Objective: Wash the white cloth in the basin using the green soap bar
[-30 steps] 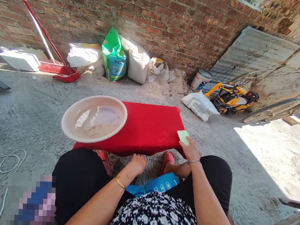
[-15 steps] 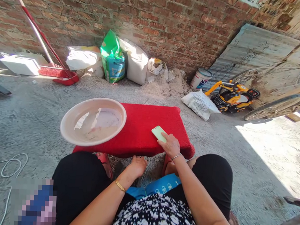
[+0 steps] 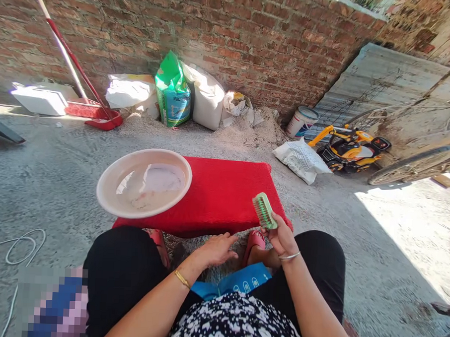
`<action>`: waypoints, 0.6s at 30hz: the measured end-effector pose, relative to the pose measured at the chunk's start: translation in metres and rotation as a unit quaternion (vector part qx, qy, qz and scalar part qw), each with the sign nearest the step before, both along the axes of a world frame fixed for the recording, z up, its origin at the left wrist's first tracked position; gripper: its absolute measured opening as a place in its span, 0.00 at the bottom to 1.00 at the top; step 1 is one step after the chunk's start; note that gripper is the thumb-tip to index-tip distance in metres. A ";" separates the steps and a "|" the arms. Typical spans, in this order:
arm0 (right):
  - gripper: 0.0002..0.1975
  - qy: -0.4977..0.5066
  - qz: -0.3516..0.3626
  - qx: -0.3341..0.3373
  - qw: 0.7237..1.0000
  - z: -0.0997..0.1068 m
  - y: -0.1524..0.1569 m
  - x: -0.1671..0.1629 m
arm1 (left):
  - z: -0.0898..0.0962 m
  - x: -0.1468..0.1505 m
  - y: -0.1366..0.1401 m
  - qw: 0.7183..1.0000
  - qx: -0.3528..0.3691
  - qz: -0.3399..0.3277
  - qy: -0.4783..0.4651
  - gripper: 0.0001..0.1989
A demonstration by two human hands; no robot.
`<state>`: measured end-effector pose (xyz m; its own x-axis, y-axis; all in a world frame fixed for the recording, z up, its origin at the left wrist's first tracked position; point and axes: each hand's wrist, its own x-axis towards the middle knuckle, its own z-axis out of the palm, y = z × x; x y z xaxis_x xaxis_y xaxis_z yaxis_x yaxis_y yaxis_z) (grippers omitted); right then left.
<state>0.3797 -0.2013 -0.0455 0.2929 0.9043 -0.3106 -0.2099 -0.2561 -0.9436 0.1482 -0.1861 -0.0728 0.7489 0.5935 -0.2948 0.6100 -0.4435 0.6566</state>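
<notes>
My right hand (image 3: 282, 236) is closed round a light green scrub brush (image 3: 266, 211), its bristles turned to the left. The brush is held up above the right front corner of a low table covered with a red cloth (image 3: 227, 188). Between my knees, my left hand (image 3: 217, 248) hangs in front of the table's near edge, fingers stretched out and holding nothing. A pale pink basin (image 3: 103, 203) with water in it stands on the table's left end, partly over its edge.
Along the brick wall stand a green bag (image 3: 172, 94), a white sack (image 3: 208, 100) and a bucket (image 3: 301, 123). A red dustpan (image 3: 106, 121) lies at the left, a yellow toy excavator (image 3: 354, 149) at the right. A white cable (image 3: 28, 242) curls on the ground.
My right hand has lifted the brush off the red cloth, moved it right and turned it so the bristles show. My left hand has moved right, its fingers now spread out.
</notes>
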 end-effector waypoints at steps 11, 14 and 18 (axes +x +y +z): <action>0.19 0.380 0.150 -0.081 0.909 -0.019 -0.006 -0.078 | 0.000 0.013 0.007 0.836 -0.337 0.202 -0.384 0.32; 0.20 0.334 0.165 -0.093 0.923 -0.020 -0.005 -0.084 | -0.001 0.014 0.005 0.811 -0.345 0.239 -0.409 0.27; 0.23 0.275 0.187 -0.111 0.937 -0.023 -0.004 -0.096 | 0.004 0.012 0.006 0.776 -0.366 0.277 -0.434 0.19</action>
